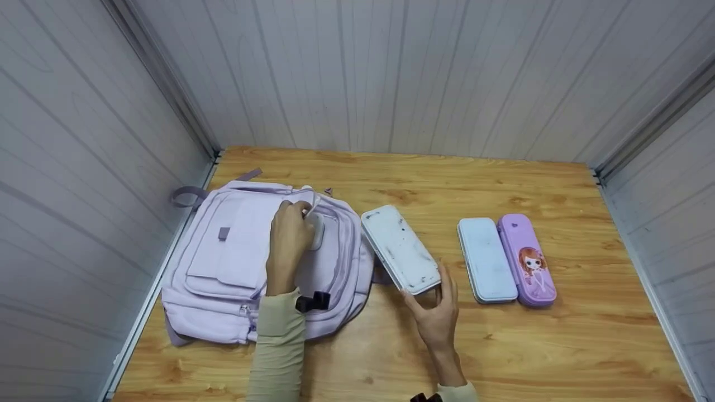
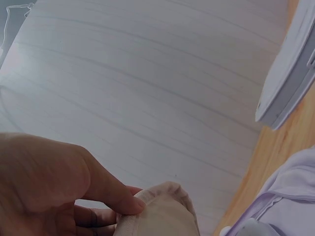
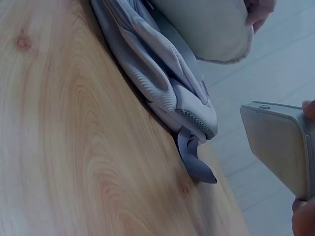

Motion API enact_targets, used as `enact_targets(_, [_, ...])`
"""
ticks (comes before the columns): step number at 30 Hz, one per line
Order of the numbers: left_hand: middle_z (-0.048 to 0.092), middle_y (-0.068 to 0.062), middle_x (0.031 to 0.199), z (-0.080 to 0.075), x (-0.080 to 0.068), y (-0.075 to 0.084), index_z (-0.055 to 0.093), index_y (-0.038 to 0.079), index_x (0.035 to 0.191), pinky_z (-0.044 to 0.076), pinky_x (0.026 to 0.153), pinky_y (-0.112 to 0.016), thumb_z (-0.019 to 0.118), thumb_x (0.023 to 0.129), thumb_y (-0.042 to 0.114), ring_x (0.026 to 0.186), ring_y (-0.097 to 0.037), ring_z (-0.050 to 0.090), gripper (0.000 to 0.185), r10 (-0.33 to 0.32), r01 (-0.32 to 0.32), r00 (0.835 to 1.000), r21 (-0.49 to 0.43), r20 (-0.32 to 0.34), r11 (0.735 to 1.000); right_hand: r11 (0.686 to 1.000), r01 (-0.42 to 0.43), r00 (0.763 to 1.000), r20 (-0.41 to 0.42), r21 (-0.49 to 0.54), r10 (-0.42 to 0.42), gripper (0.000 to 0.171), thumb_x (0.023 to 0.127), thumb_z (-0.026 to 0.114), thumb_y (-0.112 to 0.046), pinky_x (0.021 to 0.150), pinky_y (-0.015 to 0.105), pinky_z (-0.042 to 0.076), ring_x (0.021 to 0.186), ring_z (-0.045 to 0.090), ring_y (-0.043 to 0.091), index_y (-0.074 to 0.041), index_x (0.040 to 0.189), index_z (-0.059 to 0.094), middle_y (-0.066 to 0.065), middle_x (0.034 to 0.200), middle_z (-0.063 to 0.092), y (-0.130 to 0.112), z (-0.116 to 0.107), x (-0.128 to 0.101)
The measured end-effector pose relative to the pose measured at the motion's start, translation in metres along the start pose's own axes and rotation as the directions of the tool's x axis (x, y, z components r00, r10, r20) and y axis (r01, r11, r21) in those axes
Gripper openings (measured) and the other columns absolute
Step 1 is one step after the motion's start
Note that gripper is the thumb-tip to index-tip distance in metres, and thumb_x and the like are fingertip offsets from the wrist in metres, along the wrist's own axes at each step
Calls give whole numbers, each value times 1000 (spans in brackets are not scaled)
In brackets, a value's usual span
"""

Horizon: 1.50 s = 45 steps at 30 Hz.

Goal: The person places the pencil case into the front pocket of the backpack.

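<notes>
A lavender backpack [image 1: 223,262] lies on the table at the left. My left hand [image 1: 290,240] pinches the edge of its front panel [image 2: 162,214] between thumb and fingers and holds it up, so the pocket gapes. Beside that hand, a pale rounded corner [image 1: 318,233] shows at the opening. My right hand [image 1: 438,312] grips the near end of a white marbled pencil case [image 1: 401,248]. The right wrist view shows this case [image 3: 275,147] raised above the table, tilted, its far end toward the backpack.
Right of my right hand, a light blue pencil case [image 1: 487,259] lies alongside a purple pencil case [image 1: 527,259] with a cartoon girl on it. Pale panel walls [image 1: 368,72] enclose the wooden table [image 1: 603,324] at the back and both sides. A strap [image 3: 194,160] sticks out from the backpack.
</notes>
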<state>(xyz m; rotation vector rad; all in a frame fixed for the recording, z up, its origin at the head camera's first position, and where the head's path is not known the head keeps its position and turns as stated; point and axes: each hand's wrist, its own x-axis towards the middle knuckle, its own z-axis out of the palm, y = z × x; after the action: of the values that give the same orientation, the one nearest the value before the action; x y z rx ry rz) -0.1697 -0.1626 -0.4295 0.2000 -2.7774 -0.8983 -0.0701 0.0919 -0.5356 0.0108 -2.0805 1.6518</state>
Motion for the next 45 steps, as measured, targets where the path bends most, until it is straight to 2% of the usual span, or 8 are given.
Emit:
enact_targets(8, [63, -22, 92, -2, 0, 0, 70, -4, 104, 46, 82, -48, 52, 77, -6, 88, -38, 60, 32, 9, -9, 1000, 8, -11, 1000, 998, 69, 993, 96, 9, -70, 83, 66, 83, 2, 108, 14, 28, 129, 39, 44, 14, 136, 39, 36, 136, 39, -3, 7, -4])
enact_targets(15, [62, -22, 92, -3, 0, 0, 70, -3, 103, 46, 82, -49, 53, 78, -4, 88, -39, 60, 30, 16, -16, 1000, -4, -12, 1000, 996, 88, 971, 218, 30, -93, 85, 65, 84, -2, 108, 17, 30, 128, 43, 41, 11, 137, 40, 31, 136, 43, -6, 15, -10])
enact_targets(24, [63, -21, 96, -3, -1, 1, 70, -2, 105, 45, 84, -47, 52, 82, -2, 93, -38, 60, 29, -10, 10, 1000, -10, 7, 1000, 984, 160, 923, 344, 73, -175, 86, 62, 86, -4, 106, 19, 33, 123, 47, 43, 12, 135, 43, 31, 133, 47, -9, 22, -18])
enact_targets(29, [62, -21, 96, -4, -2, 2, 69, -2, 106, 46, 83, -46, 51, 80, -6, 91, -37, 60, 32, -6, 6, 1000, 0, 6, 1000, 977, 199, 890, 404, 71, -211, 86, 62, 86, -5, 108, 20, 31, 123, 46, 45, 13, 134, 43, 30, 134, 46, -11, 25, -22])
enact_targets(32, [62, -21, 96, -3, -2, 2, 69, -3, 106, 46, 83, -47, 51, 79, -7, 92, -37, 60, 32, 1, -1, 1000, 5, 3, 1000, 970, 239, 876, 419, 55, -239, 87, 60, 87, -7, 110, 22, 30, 123, 47, 45, 14, 133, 44, 31, 133, 48, -4, 31, -24])
enact_targets(35, [62, -21, 96, -3, -2, 2, 69, -3, 106, 46, 84, -47, 52, 80, -6, 92, -37, 60, 32, -3, 3, 1000, 7, 1, 1000, 963, 267, 868, 428, 27, -252, 89, 60, 88, -13, 110, 26, 32, 123, 49, 42, 10, 135, 45, 28, 134, 49, 12, 38, -26])
enact_targets(40, [62, -21, 96, -2, -1, 2, 69, -2, 106, 46, 82, -48, 52, 81, -5, 92, -37, 60, 31, -20, 20, 1000, 7, 22, 1000, 969, 246, 852, 479, -12, -210, 91, 64, 87, -24, 108, 36, 37, 127, 48, 32, 2, 140, 43, 18, 139, 48, 33, 44, -26])
enact_targets(45, [63, -20, 95, -2, -1, 2, 69, -2, 106, 46, 81, -48, 52, 83, -4, 91, -35, 60, 29, -36, 36, 999, 0, 39, 999, 972, 226, 802, 577, -59, -151, 91, 73, 81, -38, 108, 46, 35, 135, 40, 30, -5, 146, 37, 13, 147, 41, 37, 45, -21])
